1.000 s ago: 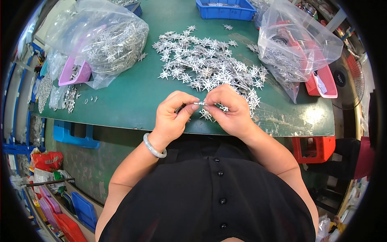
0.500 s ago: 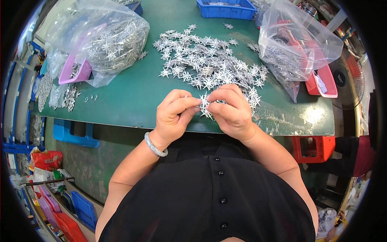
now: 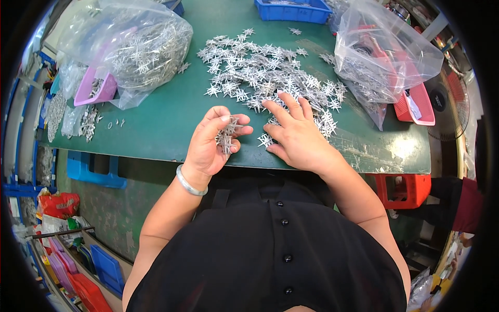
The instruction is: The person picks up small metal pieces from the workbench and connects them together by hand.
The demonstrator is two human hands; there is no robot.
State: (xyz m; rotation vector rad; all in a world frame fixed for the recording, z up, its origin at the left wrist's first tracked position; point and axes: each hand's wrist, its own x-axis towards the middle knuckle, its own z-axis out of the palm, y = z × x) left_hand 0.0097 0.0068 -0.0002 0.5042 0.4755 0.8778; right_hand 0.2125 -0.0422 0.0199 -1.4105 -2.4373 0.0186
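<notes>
Several silvery, spiky star-shaped metal pieces rest in my left hand, whose fingers curl around them above the table's near edge. A pale bangle circles that wrist. My right hand lies spread, palm down, at the near side of a broad heap of the same star-shaped pieces. Its fingertips reach onto the heap's edge. Beside its thumb is a separate star-shaped piece, partly covered by the hand. What lies under the palm is hidden.
A clear bag of star pieces stands left, beside a pink scoop-like tub and small metal parts. Another clear bag and a red basket are right. A blue tray sits at the back of the green table.
My hands have parted from their pinch together. The left has turned to show star pieces in its fingers; the right has opened and spread over the heap's near edge.
</notes>
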